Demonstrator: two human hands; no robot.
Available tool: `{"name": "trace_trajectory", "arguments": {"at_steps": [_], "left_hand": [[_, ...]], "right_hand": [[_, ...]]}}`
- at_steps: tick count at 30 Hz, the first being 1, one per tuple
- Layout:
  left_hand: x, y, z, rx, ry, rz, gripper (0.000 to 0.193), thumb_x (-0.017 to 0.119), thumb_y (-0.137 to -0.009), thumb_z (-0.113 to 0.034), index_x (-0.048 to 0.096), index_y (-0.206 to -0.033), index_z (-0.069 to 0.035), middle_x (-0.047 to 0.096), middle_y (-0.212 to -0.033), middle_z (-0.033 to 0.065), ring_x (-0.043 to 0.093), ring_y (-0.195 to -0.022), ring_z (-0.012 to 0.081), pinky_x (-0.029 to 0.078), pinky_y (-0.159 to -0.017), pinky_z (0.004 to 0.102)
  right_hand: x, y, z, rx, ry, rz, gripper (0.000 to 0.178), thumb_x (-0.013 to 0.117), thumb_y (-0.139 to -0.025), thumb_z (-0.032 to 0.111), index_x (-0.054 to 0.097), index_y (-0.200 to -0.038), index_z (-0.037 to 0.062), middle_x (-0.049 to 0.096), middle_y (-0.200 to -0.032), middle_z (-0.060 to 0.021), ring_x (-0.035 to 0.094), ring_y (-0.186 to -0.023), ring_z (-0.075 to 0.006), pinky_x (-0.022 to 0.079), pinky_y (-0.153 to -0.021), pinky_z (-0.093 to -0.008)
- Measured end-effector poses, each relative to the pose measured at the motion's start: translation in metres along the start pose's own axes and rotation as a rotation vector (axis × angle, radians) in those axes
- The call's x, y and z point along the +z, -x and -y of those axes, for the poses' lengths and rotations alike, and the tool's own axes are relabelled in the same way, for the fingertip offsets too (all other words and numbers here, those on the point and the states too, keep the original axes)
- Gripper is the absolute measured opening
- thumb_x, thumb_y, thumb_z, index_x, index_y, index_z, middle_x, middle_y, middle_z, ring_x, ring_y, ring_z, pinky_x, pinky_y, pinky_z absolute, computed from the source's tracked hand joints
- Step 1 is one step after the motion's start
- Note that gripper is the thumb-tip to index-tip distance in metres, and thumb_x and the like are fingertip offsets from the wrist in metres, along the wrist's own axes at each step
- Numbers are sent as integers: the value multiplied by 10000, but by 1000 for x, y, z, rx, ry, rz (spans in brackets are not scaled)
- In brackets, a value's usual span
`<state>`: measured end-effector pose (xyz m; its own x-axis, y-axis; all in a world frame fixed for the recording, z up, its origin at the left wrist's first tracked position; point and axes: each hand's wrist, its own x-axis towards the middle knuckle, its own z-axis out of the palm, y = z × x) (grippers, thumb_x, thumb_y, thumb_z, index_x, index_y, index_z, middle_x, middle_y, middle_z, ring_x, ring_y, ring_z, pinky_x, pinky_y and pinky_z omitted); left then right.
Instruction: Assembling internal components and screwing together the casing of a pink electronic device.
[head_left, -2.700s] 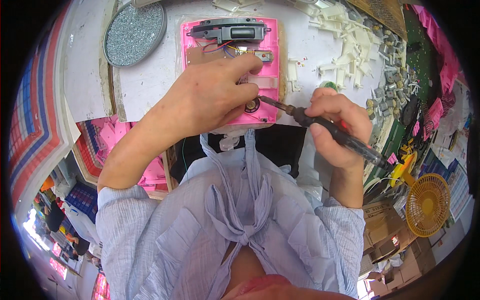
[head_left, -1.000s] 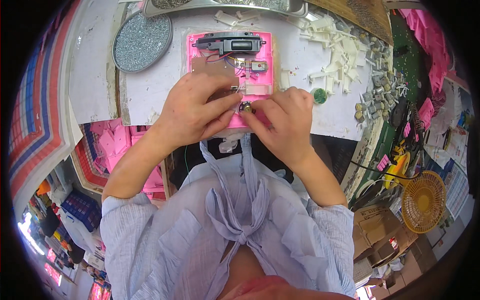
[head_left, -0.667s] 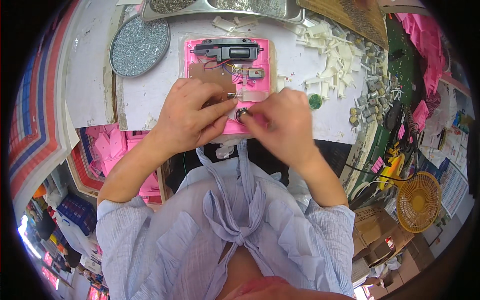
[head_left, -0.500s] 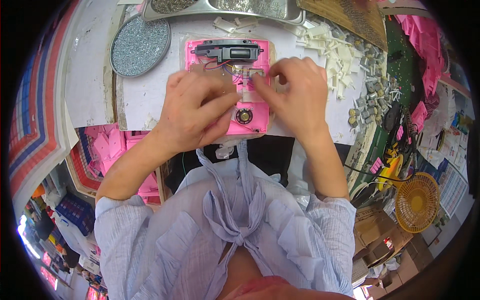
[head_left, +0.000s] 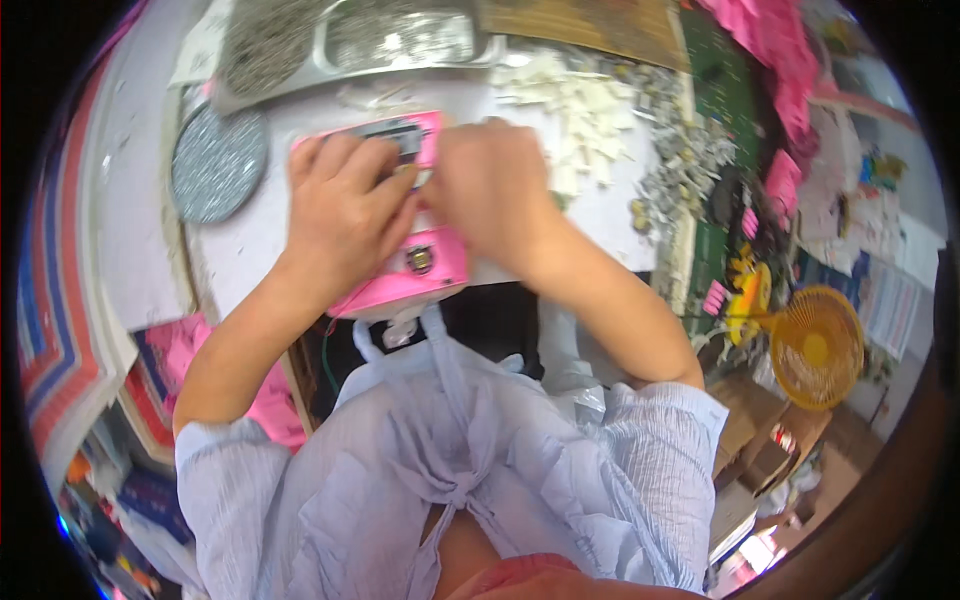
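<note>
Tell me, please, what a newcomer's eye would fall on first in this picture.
First would probably come the bright pink casing near the worktop's front edge, with both hands over it, the left hand and the blurred right hand. Next, perhaps, the round yellow fan at the far right. The heap of white plastic parts beyond the right hand also stands out.

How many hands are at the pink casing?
2. The left hand is over the left side of the pink casing; the right hand, blurred, is at its right edge. No others show there.
</note>
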<state>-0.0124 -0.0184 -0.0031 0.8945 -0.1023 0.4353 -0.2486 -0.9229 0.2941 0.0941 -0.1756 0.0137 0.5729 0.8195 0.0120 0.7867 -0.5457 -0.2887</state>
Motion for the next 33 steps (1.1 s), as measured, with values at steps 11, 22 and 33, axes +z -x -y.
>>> {"name": "trace_trajectory", "arguments": {"at_steps": [11, 22, 33], "left_hand": [[-8, -25, 9, -7, 224, 33, 227, 773, -740, -16, 620, -906, -34, 588, -965, 132, 612, -892, 336, 480, -804, 413], [-13, -65, 1, -268, 239, 318, 331, 788, -710, 22, 523, -903, -22, 526, -997, 155, 602, -802, 370, 501, -692, 440], [-18, -62, 0, -336, 176, 380, 382, 817, -659, -6, 527, -903, -54, 539, -1026, 145, 624, -820, 375, 511, -693, 452]], "right_hand": [[-37, 17, 15, -221, 275, 139, 166, 659, -795, 238, 731, -732, 103, 687, -763, -114, 644, -788, -287, 494, -751, -483], [-185, -6, -544, 1180, 652, -250, 745, 690, -841, 594, 616, -1369, 73, 574, -1426, -199, 540, -1320, -423, 481, -1068, -535], [-191, 23, -637, 1309, 525, -123, 1040, 693, -795, 734, 369, -1587, 144, 359, -1641, -118, 329, -1522, -310, 389, -1185, -477]]}}
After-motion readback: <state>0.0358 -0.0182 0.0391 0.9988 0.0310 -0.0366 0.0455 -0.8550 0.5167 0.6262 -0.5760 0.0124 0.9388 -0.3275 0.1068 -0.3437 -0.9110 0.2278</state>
